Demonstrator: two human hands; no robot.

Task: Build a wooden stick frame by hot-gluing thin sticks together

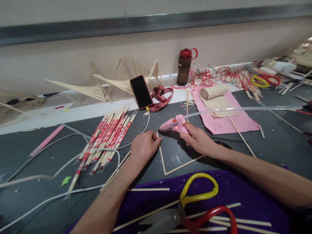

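Observation:
My right hand [198, 139] is closed round a pink hot glue gun [172, 125], with a long clear glue stick [243, 108] running out of its back. The gun's nozzle is close to the upper end of a thin wooden stick [161, 152]. My left hand [145, 144] is closed at that same end, thumb against the fingers; the stick's tip shows just past them. At its lower end this stick meets a second wooden stick [185, 165], forming a corner on the dark table. My right hand partly hides the far end of the second stick.
Large scissors [180, 213] lie on purple cloth in front. Wrapped chopsticks [107, 139] and white cables [80, 156] are at left. A phone [141, 92], red lanyard [162, 97], bottle [184, 66] and stick structures [117, 81] stand behind. Pink paper [219, 122] lies at right.

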